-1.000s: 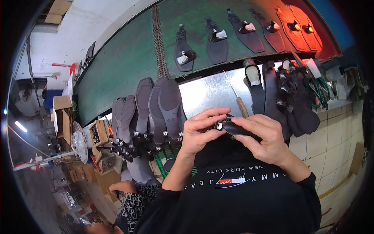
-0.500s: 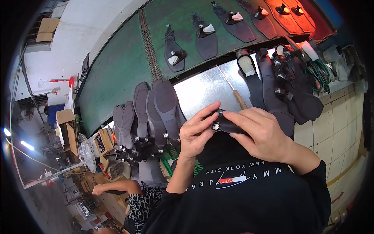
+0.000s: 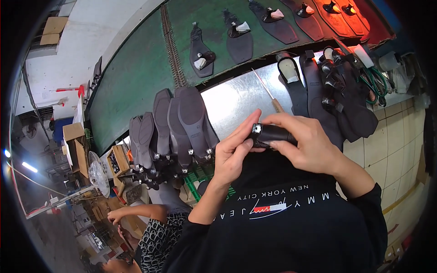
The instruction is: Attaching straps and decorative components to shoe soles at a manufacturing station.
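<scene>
Between my two hands, in front of my chest, is a black shoe heel (image 3: 276, 133) with a small white patch on its end. My left hand (image 3: 231, 154) presses its fingers and thumb against the patched end. From the other side, my right hand (image 3: 309, 142) grips the heel between thumb and fingers. My palms and my black shirt hide whatever else of the shoe is attached to it. Just beyond my right hand, an awl-like tool (image 3: 276, 105) with a wooden handle and thin metal shaft lies on the shiny metal surface (image 3: 232, 102).
Several dark shoe soles (image 3: 191, 109) are stacked at left. More soles and heels (image 3: 314, 91) lie at right, beside a green cord (image 3: 375, 91). Soles with heel parts line the green conveyor belt (image 3: 132, 86), under red light at far right. A co-worker's arm (image 3: 141, 211) shows lower left.
The heel has turned in my hands, so its patched end now faces up. My left fingers have straightened along it. At lower left, the co-worker has moved, and a second hand shows.
</scene>
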Available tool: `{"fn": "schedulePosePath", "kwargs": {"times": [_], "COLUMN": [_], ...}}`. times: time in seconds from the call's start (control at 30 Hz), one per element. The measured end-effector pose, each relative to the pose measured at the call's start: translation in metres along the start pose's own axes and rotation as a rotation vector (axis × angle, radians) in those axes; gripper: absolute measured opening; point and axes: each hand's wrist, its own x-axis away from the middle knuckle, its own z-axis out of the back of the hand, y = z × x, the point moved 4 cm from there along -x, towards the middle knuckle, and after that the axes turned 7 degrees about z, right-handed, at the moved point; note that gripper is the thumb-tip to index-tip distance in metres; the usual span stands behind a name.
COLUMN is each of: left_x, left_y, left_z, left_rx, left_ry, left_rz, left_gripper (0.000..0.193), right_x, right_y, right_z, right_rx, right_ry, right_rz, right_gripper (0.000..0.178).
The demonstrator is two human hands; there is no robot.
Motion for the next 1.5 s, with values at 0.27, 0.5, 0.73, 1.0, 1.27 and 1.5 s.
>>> {"fn": "schedulePosePath", "kwargs": {"times": [0.27, 0.5, 0.73, 1.0, 1.27, 1.5], "left_x": [-0.003, -0.002, -0.008, -0.010, -0.012, -0.015], "left_y": [-0.005, -0.006, -0.007, -0.005, -0.004, -0.003], "left_z": [-0.003, -0.005, 0.005, 0.005, 0.003, 0.006], "left_rx": [-0.040, 0.070, 0.085, 0.049, 0.010, 0.240], "left_ry": [0.086, 0.108, 0.098, 0.113, 0.133, 0.107], "left_rz": [0.065, 0.130, 0.233, 0.310, 0.299, 0.530], "left_gripper": [0.047, 0.045, 0.043, 0.040, 0.041, 0.038], "right_x": [0.003, 0.002, 0.001, 0.008, 0.010, 0.013], "right_y": [0.016, 0.009, 0.012, 0.017, 0.019, 0.014], "right_z": [-0.011, -0.012, -0.011, -0.015, -0.016, -0.016], "right_rx": [0.000, 0.217, 0.209, 0.021, 0.077, 0.280], "right_ry": [-0.004, -0.049, -0.236, -0.198, -0.165, -0.041], "right_rz": [0.037, 0.217, 0.274, 0.057, 0.030, 0.269], "right_gripper": [0.012, 0.016, 0.028, 0.023, 0.021, 0.020]}}
